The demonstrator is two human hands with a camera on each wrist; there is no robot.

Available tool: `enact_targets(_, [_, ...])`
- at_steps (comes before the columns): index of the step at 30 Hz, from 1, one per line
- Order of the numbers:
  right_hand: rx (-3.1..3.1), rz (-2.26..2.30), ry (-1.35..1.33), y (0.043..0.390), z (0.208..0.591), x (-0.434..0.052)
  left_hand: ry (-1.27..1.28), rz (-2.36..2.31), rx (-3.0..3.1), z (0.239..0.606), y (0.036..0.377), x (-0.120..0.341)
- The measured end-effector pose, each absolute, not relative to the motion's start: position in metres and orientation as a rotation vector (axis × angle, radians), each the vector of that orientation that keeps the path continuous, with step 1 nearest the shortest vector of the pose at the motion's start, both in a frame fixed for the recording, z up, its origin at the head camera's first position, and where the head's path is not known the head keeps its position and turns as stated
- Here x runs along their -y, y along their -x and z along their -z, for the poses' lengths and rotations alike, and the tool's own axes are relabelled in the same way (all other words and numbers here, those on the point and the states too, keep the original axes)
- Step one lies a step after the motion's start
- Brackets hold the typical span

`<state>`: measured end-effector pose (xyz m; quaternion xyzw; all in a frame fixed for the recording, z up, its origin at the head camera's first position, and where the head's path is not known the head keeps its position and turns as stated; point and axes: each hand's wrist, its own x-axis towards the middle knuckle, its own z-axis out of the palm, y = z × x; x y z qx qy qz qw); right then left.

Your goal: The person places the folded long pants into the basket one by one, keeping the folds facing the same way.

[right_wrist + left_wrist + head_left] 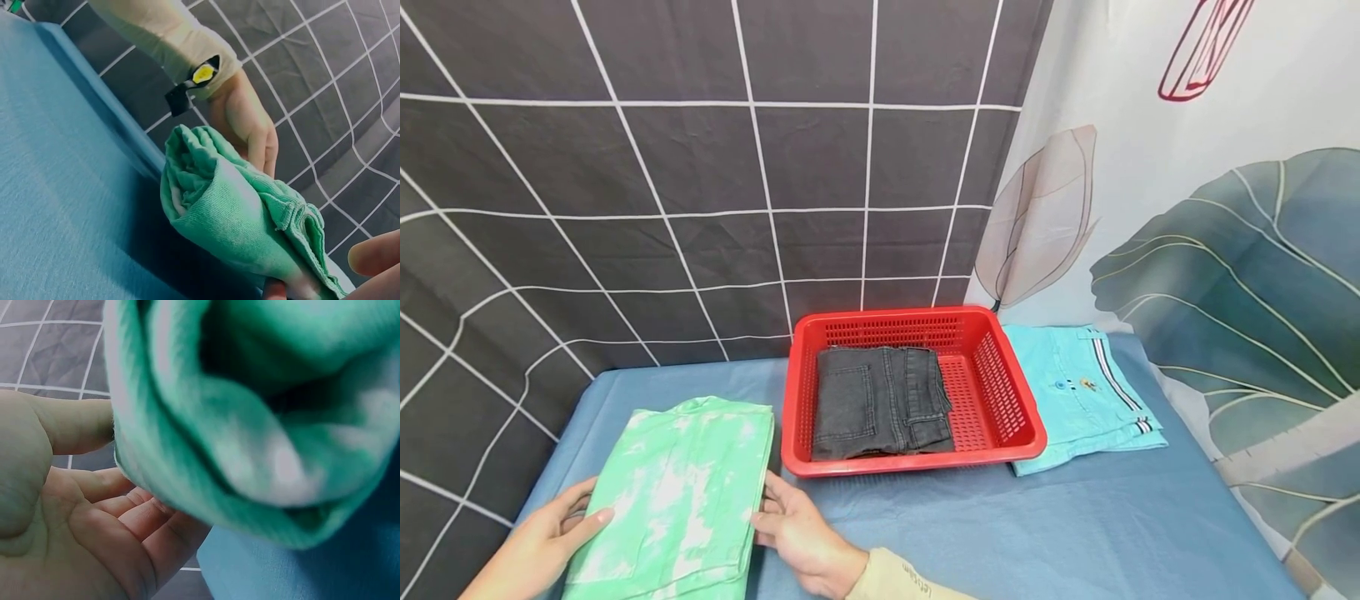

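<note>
A folded green-and-white garment [677, 492] lies at the front left of the blue table [1037, 533]. My left hand [542, 542] holds its left edge, thumb on top and fingers beneath. My right hand [797, 529] grips the right edge. In the left wrist view the green garment [250, 425] fills the frame, its folded edge lying over the fingers of my left hand [94, 512]. The right wrist view shows the garment [237, 219] bunched, with the left hand [247, 122] behind it and a right fingertip [375, 253] at the near corner.
A red plastic basket [910, 462] stands mid-table with folded dark grey jeans [872, 400] inside. Folded light blue shorts [1082, 400] lie right of the basket. A dark grid-pattern cloth hangs behind, and a leaf-print curtain hangs at the right.
</note>
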<state>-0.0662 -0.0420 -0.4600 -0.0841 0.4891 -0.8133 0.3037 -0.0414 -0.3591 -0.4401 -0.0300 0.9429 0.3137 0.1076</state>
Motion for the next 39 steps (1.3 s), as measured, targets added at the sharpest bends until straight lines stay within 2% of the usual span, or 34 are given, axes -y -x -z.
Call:
enact_targets(13, [-1.29, 2.161, 0.315, 0.064, 0.454, 0.039, 0.308, -1.009, -2.542, 0.425, 0.041, 0.355])
enact_targets(27, [-1.242, 2.141, 0.471, 0.069, 0.442, 0.025, 0.251, -0.938, -2.706, 0.412, 0.035, 0.35])
enact_targets(39, [-1.175, 2.145, 0.434, 0.072, 0.43, 0.013, 0.266, -0.942, -2.72, 0.409, 0.033, 0.35])
